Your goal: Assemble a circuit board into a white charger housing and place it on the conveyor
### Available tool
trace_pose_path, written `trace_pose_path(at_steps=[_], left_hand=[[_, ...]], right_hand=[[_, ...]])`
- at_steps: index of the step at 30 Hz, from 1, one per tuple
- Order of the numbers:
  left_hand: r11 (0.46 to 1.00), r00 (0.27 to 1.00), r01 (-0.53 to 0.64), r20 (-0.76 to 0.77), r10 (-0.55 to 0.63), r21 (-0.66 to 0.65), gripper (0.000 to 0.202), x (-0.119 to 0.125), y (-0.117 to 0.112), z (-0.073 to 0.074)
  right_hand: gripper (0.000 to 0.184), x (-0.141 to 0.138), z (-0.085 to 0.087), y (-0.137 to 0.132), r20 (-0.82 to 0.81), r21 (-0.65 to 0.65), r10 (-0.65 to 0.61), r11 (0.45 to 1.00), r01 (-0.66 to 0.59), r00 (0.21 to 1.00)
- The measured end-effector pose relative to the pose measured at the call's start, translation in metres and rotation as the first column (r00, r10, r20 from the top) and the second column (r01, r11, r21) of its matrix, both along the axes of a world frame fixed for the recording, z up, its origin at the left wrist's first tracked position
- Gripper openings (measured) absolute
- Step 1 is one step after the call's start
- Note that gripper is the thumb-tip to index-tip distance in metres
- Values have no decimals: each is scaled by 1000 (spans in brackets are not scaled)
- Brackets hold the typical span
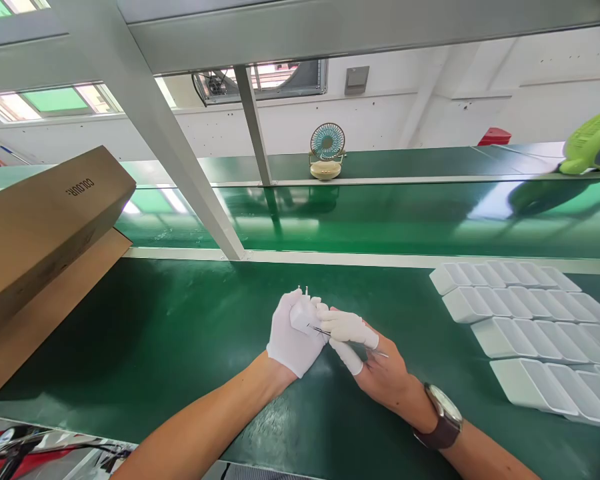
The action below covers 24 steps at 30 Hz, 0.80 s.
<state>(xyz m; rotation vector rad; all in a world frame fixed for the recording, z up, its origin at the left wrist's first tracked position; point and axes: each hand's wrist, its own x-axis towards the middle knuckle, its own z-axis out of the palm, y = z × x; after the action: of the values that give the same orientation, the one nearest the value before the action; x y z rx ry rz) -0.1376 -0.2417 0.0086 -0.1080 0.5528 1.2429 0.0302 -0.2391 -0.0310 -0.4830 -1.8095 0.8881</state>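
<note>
The gloved left hand [293,337] is clamped on a white charger [304,315], prongs up, above the near desk [170,333]. The right hand [365,350] pinches tweezers [325,331] against it. White trays [530,333] lie right; a cardboard box [40,233] sits left.

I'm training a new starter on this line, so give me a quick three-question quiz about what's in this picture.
1. True or false: the left hand holds a white plug adapter with its two pins pointing up.
2. What thin tool does the right hand press against the adapter?
A. tweezers
B. a screwdriver
C. a brush
3. Fill in: the rows of white trays lie on the person's ____ side.

Key: 1 true; 2 A, tweezers; 3 right.
</note>
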Motion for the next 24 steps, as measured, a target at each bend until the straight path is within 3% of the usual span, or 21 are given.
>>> trace_pose_path(at_steps=[15,24], left_hand=[[999,1000,-4,-30,2,-49,28,4,0,3],[990,986,-104,-143,90,-95,23,14,-4,0]], right_hand=[[39,-3,12,1,25,71,25,997,-27,999],[26,1,10,3,153,-77,13,997,-2,988]])
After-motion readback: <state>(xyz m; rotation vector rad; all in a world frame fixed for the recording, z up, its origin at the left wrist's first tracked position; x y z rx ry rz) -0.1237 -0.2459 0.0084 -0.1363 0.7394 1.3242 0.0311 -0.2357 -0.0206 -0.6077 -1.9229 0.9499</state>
